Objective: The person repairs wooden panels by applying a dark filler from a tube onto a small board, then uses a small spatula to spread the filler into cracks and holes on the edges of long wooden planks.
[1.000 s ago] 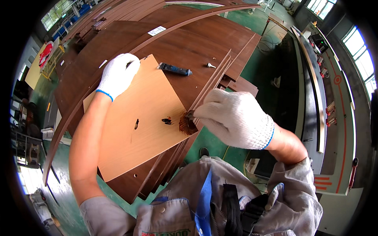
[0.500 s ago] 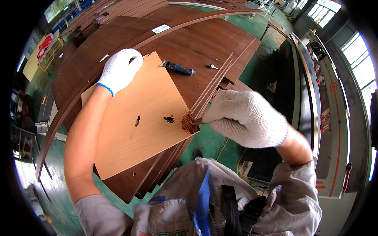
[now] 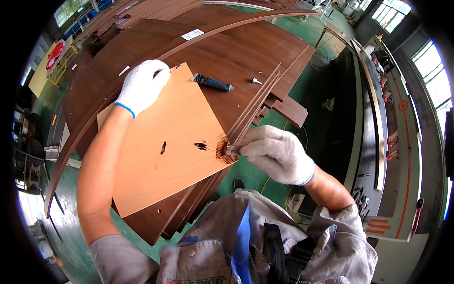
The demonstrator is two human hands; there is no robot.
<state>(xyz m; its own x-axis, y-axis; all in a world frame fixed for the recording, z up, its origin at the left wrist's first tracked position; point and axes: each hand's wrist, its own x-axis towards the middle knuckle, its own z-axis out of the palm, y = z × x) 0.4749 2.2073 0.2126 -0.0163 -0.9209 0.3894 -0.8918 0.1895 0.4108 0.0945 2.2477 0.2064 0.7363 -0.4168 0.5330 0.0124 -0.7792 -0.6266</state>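
Observation:
A light wood-grain board (image 3: 161,177) lies aslant on dark brown panels (image 3: 222,52). My left hand (image 3: 143,87), in a white knit glove, is closed at the board's far left edge; its fingertips are hidden. Also gloved, my right hand (image 3: 279,154) pinches a small flat scraper (image 3: 232,150), mostly hidden by the fingers. The scraper touches a smeared patch of dark brown paste (image 3: 223,150) at the board's right corner. Two dark blobs, one a thick dab (image 3: 201,146) and one a thin streak (image 3: 163,147), mark the board's middle.
Beyond the board lie a dark squeeze tube (image 3: 213,83) and a small white nozzle (image 3: 256,81). A long curved brown strip (image 3: 231,24) arches over the panels. At right stands a long machine (image 3: 399,142). Stacked panel edges (image 3: 255,104) jut out near my right hand.
My right hand has drawn lower and to the left, turning a little, with the scraper still at the pasted corner. My left hand and the board stay nearly where they were.

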